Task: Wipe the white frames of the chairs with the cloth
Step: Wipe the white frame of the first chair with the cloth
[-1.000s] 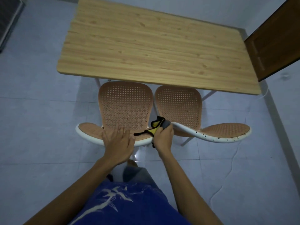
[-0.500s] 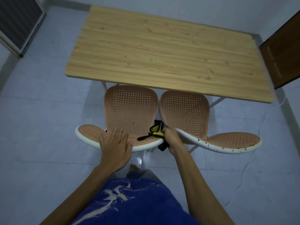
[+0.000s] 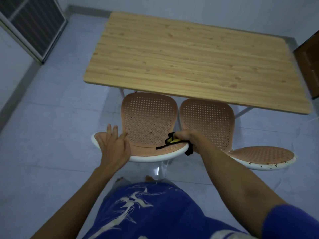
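Two chairs with perforated orange panels and white frames stand side by side, tucked against the table. The left chair's white frame point(image 3: 156, 158) curves along its backrest top. My right hand point(image 3: 188, 138) grips a black and yellow cloth point(image 3: 170, 140) at the right end of that frame, a dark end hanging below the rim. My left hand point(image 3: 114, 147) hovers with fingers spread over the left end of the same backrest. The right chair's white frame point(image 3: 265, 166) is speckled with dark spots.
A wooden table point(image 3: 198, 62) stands just beyond the chairs. A dark louvred panel point(image 3: 32, 23) leans at the far left wall and a brown door point(image 3: 309, 66) is at the right edge. Tiled floor point(image 3: 48, 128) lies open to the left.
My right hand has moved the cloth from the gap between the chairs onto the right end of the left chair's frame. My left hand has lifted and slid leftward.
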The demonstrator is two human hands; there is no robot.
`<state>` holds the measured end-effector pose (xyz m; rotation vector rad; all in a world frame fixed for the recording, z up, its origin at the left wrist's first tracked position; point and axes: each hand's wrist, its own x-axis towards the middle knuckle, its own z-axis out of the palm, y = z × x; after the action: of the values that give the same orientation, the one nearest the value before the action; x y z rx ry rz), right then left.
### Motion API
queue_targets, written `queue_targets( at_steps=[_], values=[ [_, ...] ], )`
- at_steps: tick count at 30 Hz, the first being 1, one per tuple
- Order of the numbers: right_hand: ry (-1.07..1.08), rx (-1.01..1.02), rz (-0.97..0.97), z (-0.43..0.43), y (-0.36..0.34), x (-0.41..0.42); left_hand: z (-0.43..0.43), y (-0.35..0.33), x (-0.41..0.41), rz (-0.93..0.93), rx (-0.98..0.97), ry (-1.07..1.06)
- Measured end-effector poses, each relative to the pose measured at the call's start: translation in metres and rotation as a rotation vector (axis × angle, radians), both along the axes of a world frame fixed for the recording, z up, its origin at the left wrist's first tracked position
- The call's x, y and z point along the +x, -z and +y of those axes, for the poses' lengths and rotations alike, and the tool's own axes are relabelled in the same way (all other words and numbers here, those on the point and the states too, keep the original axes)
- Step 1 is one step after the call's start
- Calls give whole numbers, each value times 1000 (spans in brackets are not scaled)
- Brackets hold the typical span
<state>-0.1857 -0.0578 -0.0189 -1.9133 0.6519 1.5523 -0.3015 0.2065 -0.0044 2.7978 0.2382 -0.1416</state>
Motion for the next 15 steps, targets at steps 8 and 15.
queue_targets(
  at_steps=[8, 15],
  values=[
    [-697, -18, -449, 26, -59, -56, 10, 18, 2, 43, 132, -77],
    [-856, 64, -343, 43, -67, -37, 12, 23, 0, -67, 103, -98]
  ],
)
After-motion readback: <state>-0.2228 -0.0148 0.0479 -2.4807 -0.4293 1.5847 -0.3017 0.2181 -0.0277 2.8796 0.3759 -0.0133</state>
